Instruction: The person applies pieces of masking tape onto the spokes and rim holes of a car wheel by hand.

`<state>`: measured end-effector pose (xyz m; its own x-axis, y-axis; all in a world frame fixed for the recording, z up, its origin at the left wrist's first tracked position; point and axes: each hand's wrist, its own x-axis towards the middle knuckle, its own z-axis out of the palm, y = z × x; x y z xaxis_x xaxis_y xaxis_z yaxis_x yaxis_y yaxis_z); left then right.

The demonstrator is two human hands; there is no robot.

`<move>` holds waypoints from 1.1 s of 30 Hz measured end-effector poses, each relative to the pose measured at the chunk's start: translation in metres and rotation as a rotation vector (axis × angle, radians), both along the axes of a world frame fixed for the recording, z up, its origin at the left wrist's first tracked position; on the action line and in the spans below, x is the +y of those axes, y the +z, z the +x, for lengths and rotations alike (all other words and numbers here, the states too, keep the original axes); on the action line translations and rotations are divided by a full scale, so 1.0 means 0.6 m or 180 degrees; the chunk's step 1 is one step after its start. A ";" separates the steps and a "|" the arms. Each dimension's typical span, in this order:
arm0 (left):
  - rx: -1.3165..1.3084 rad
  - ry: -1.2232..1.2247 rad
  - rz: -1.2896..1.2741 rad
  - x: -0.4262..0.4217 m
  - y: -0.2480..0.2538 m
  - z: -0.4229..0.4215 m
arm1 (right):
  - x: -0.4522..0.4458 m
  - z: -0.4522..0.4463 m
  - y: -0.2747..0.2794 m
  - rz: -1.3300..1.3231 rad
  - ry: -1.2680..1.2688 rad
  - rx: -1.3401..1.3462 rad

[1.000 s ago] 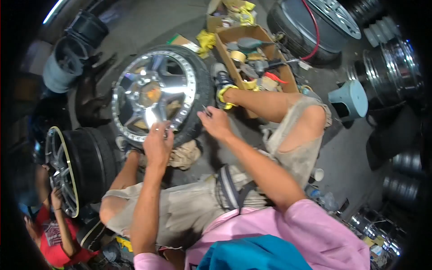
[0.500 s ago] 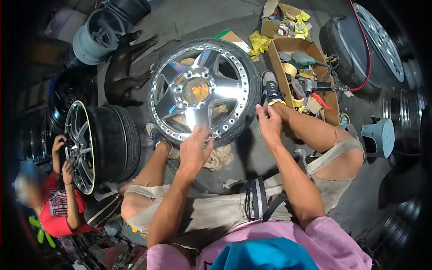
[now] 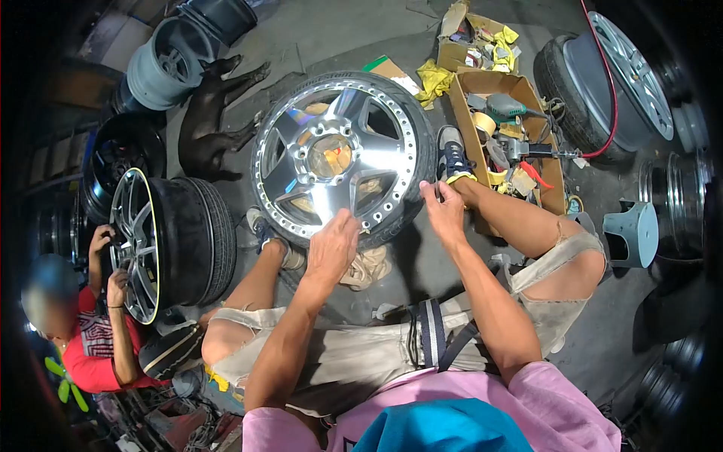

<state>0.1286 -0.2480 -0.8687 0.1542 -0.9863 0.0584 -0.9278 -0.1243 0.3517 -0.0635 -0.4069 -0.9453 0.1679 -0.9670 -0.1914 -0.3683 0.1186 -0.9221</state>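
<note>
A polished five-spoke wheel rim [image 3: 354, 162] in a black tire [image 3: 427, 135] lies face up between my feet. My left hand [image 3: 334, 247] is at the rim's lower edge, its fingers bent and close together; anything in them is hidden. Just right of the tire is my right hand [image 3: 444, 215], thumb and forefinger pinched, with whatever they hold too small to make out. Small holes run round the rim's outer lip. A crumpled beige cloth [image 3: 367, 270] sits below the tire, partly under it.
Cardboard boxes of tools [image 3: 471, 139] stand beyond my right foot. A dog [image 3: 211, 124] lies left of the wheel. At lower left, a person in red [image 3: 94, 350] touches another wheel [image 3: 197, 245]. A pale blue stool [image 3: 636, 233] stands at right.
The view has swung left and steadied since the first frame. In the last half second my left hand's thumb and fingers have come closer together at the rim's edge; my right hand has shifted slightly left.
</note>
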 end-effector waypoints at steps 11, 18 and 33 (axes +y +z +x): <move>0.0533 0.0099 0.1514 0.153 0.012 0.028 | 0.088 0.027 0.064 0.0144 0.1200 0.0189; 0.2613 0.1026 0.0518 0.110 -0.014 0.032 | 0.145 0.050 0.041 0.2356 0.0742 -0.1132; 0.4548 0.2491 0.0469 0.055 -0.095 -0.032 | 0.173 0.064 -0.023 0.2789 0.0709 -0.1636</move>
